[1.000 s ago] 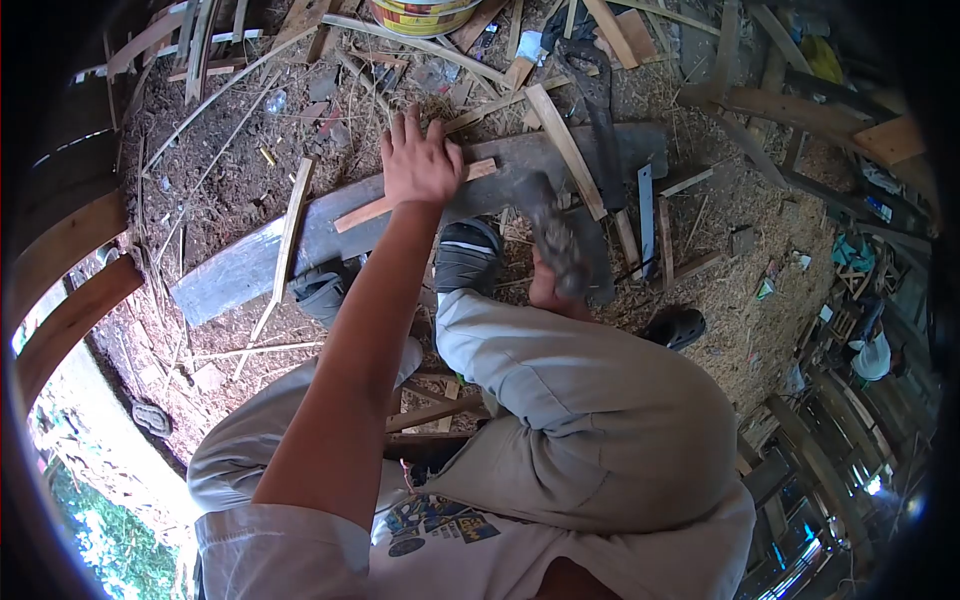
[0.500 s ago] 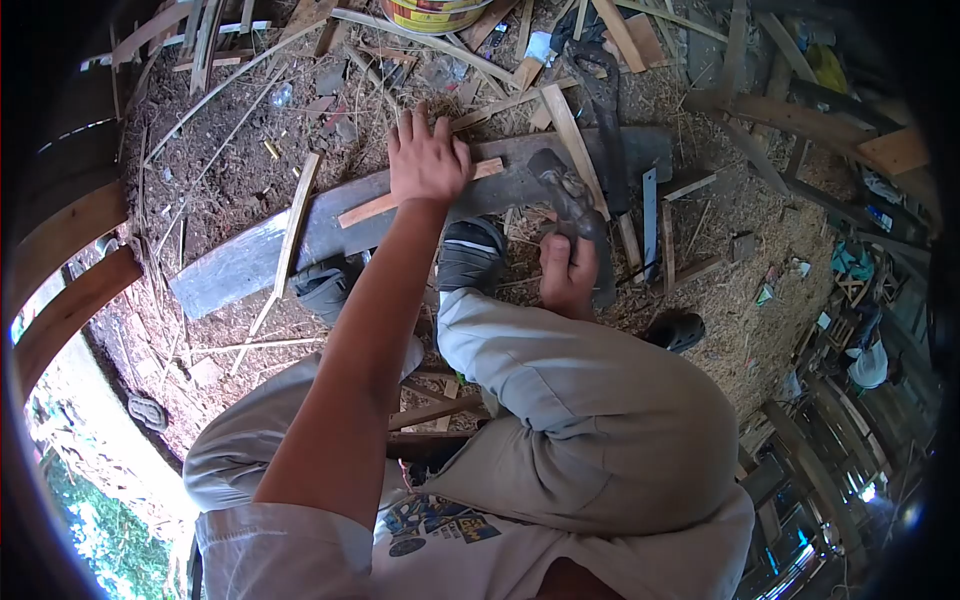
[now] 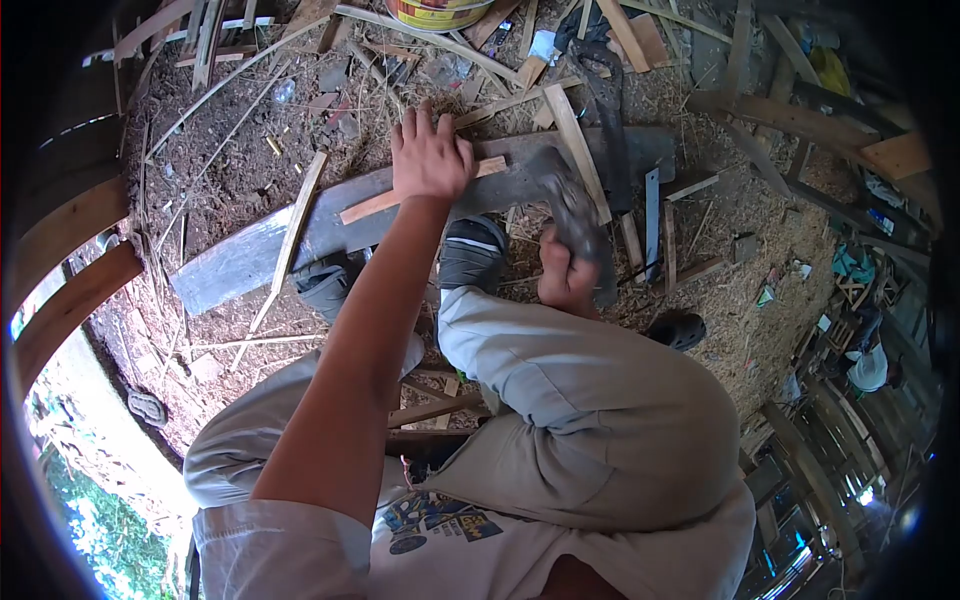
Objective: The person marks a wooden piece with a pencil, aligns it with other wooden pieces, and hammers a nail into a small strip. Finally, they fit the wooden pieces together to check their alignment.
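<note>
Lots of junk on this floor, tbh. There's a yellow and red bucket [image 3: 437, 14] cut off at the top edge, with a white scrap [image 3: 543, 46] to its right and, just beside that, a dark tool [image 3: 606, 95] with a looped handle. Crumpled clear plastic [image 3: 284, 91] sits over on the left. A black clog [image 3: 677, 329] lies near the sawdust [image 3: 765, 325], and a grey sandal [image 3: 147, 407] is way off at lower left. Far right's got teal cloth [image 3: 853, 265] above a white bag [image 3: 868, 371].
</note>
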The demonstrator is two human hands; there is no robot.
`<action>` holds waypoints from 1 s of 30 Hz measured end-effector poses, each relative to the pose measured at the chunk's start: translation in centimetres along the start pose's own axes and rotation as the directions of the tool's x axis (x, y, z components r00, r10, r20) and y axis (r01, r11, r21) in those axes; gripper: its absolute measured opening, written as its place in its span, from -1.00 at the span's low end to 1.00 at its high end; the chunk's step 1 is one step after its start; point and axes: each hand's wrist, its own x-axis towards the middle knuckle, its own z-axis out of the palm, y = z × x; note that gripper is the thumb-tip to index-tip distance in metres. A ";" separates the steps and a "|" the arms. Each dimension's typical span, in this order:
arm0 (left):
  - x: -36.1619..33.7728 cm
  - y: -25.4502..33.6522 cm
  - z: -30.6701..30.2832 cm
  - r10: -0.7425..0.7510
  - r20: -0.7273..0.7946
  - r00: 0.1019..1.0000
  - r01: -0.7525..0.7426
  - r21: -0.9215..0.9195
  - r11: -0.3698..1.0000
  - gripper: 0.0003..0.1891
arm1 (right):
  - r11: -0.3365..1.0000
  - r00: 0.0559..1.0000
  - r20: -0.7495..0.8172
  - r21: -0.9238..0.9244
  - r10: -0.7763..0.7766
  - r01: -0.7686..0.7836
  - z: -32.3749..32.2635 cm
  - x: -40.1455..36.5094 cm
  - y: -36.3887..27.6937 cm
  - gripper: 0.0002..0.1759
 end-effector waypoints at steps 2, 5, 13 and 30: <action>-0.1 0.0 0.1 0.002 -0.017 1.000 -0.003 -0.016 1.000 -0.55 | 0.949 0.955 -0.176 0.167 -0.239 0.268 0.7 0.2 2.0 -0.74; 0.0 0.0 0.5 0.005 -0.042 0.999 -0.006 -0.019 1.000 -0.56 | 0.963 0.981 -0.041 -0.202 -0.189 0.177 1.0 1.5 -0.7 -0.67; 0.0 0.1 0.2 -0.003 -0.027 1.000 0.002 -0.059 0.998 -0.58 | 0.997 0.997 -0.011 0.019 0.071 -0.070 -1.1 1.6 -3.6 -0.63; -3.3 -3.4 -3.7 0.469 0.049 0.882 -0.456 -0.160 0.875 -0.61 | 0.960 0.976 -0.128 0.240 0.179 -0.145 -2.1 0.1 -3.7 -0.57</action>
